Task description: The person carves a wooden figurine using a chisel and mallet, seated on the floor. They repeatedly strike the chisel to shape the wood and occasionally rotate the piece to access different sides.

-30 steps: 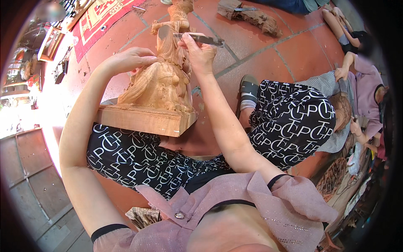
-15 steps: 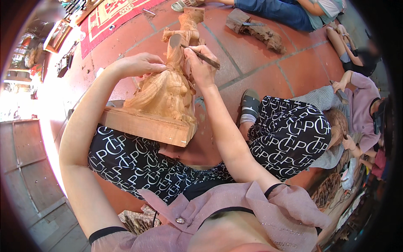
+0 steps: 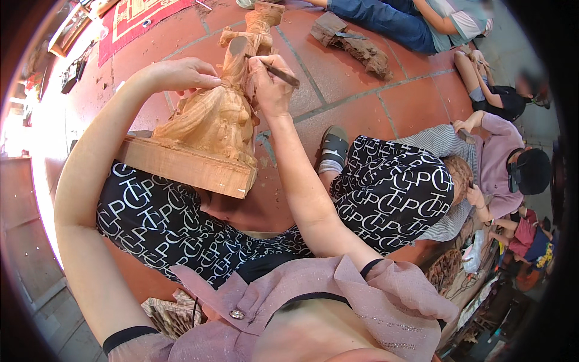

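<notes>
A carved wooden statue (image 3: 205,123) on a thick block base (image 3: 187,166) stands tilted between my legs, the base against my left thigh. My left hand (image 3: 187,75) is curved against the statue's left side, its fingertips pressing the wood. My right hand (image 3: 271,84) is closed round a slim carving tool (image 3: 282,75) with a dark handle, held like a pen. Its tip meets the wood beside a flat, greyish oval cut face near the upper part. The far side of the statue is hidden.
On the tiled floor ahead lies a rough wood chunk (image 3: 356,48) with a blade on it. A red mat (image 3: 142,24) is at far left. Other people sit at the top and right; one in pink (image 3: 500,145) holds a tool close to my right knee.
The whole view has shifted, so the scene sits slightly further left and up. Both hands keep nearly the same places on the statue and tool.
</notes>
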